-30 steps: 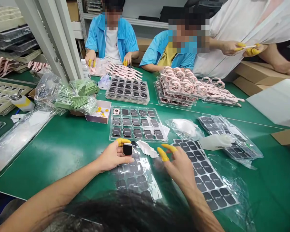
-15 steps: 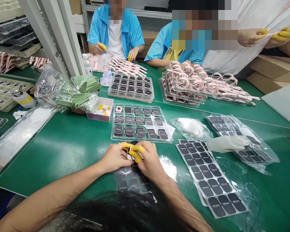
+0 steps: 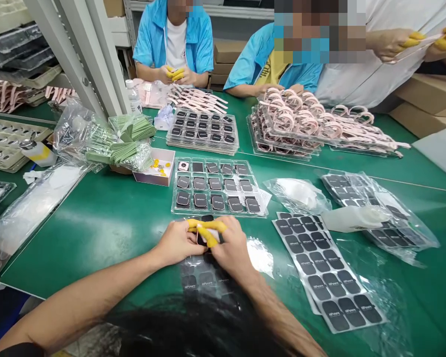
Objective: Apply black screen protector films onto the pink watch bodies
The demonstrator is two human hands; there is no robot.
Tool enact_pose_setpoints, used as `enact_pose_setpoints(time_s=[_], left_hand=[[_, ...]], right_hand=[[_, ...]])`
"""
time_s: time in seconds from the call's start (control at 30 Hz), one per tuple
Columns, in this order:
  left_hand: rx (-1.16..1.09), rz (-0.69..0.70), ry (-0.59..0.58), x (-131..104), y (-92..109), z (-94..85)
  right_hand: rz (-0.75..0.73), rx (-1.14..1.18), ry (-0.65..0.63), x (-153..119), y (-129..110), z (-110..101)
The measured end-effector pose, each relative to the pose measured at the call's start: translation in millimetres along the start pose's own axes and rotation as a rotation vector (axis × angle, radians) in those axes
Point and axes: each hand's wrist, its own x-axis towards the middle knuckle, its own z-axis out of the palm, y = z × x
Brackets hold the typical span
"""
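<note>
My left hand (image 3: 178, 243) and my right hand (image 3: 230, 245) meet at the lower middle, yellow covers on some fingertips. Between them they hold a small watch case (image 3: 200, 239), mostly hidden by the fingers. Under my hands lies a dark, clear-backed sheet of square stickers (image 3: 205, 280). Just beyond is a clear tray (image 3: 174, 210) of watch cases, most with dark printed squares on top. A sheet of dark square stickers (image 3: 333, 282) lies to the right of my right hand.
A white bottle (image 3: 351, 219) lies near bagged stickers (image 3: 390, 235). A small box (image 3: 152, 178) holds yellow finger covers. Farther back stand stacked trays (image 3: 202, 144), pink straps (image 3: 293, 121), green strips (image 3: 130, 144) and a metal post (image 3: 92, 59). Several people work across the table.
The watch case between my fingers is tilted differently, and my right fingers have shifted over it. Across the table, one person's hands have come together. The view has moved slightly.
</note>
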Motion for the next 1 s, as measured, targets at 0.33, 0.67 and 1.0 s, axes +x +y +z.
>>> enact_pose_setpoints(time_s=[0.33,0.67,1.0], left_hand=[[-0.043,-0.006,0.036,2,-5,-2.8],[-0.348,-0.049,0.107,10,5,-9.7],[-0.47,-0.103,0.069,14,11,-20.8]], right_hand=[[0.156,-0.248,0.07,-4,19,-11],[0.131,-0.067,-0.361,-41,22,-26],[0.104,0.058,-0.24,-15,29,-7]])
